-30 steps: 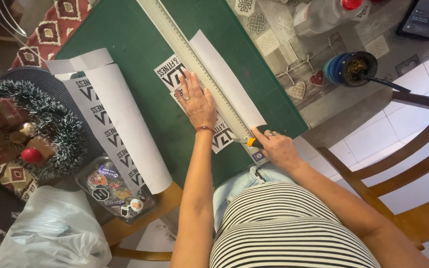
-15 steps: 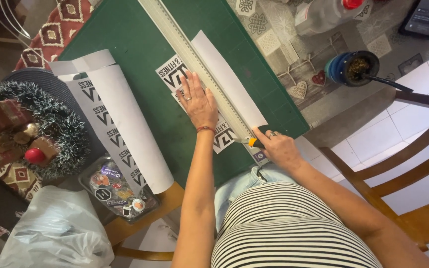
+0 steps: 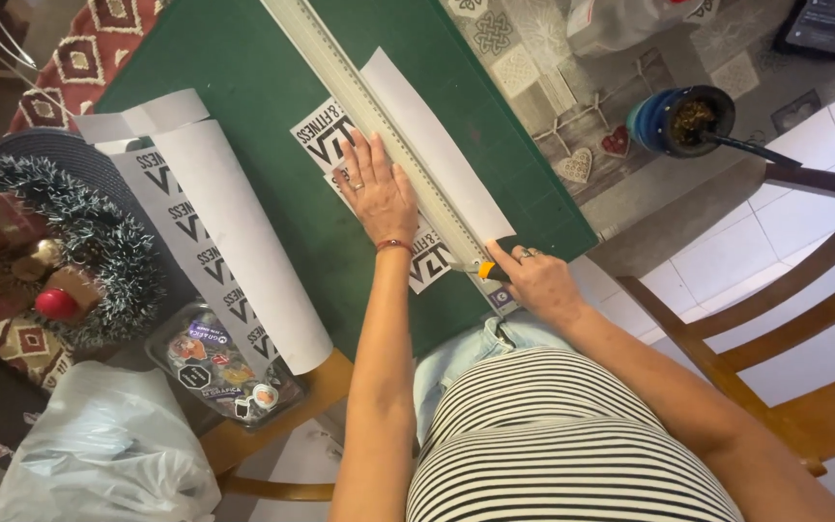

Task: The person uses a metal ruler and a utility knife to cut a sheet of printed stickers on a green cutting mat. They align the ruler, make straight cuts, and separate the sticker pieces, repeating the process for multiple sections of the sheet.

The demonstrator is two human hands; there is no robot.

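Little has shifted since the earlier frames: both hands keep their places on the green cutting mat (image 3: 273,193), and only the view has drifted slightly.

Right hand (image 3: 533,280), at the mat's near edge, is closed around a small cutter (image 3: 491,271) with an orange and black body. Its tip meets the near end of the long metal ruler (image 3: 379,126), which runs diagonally across the mat from the far edge to the near one.

Left hand (image 3: 379,193) lies flat, fingers spread, gripping nothing. It presses down on the ruler's left side and on the printed strip (image 3: 340,145), a white paper band with bold black lettering that lies along the ruler and partly under it. A red bracelet circles that wrist.

On the ruler's other side, a plain white paper strip (image 3: 437,145) lies parallel and touching it.

Toward the mat's left edge, a large rolled sheet (image 3: 234,251) of the same printed paper rests, curling at both ends and hanging over the near edge. Just beyond that edge sits a clear plastic box of stickers (image 3: 224,372), and beside it a tinsel wreath (image 3: 60,242) with red balls, then a pale plastic bag (image 3: 99,454).

Off the mat's right edge, well apart, a dark blue cup (image 3: 678,121) stands on a patterned tablecloth (image 3: 533,68). A wooden chair (image 3: 804,319) stands further right, over white floor tiles.
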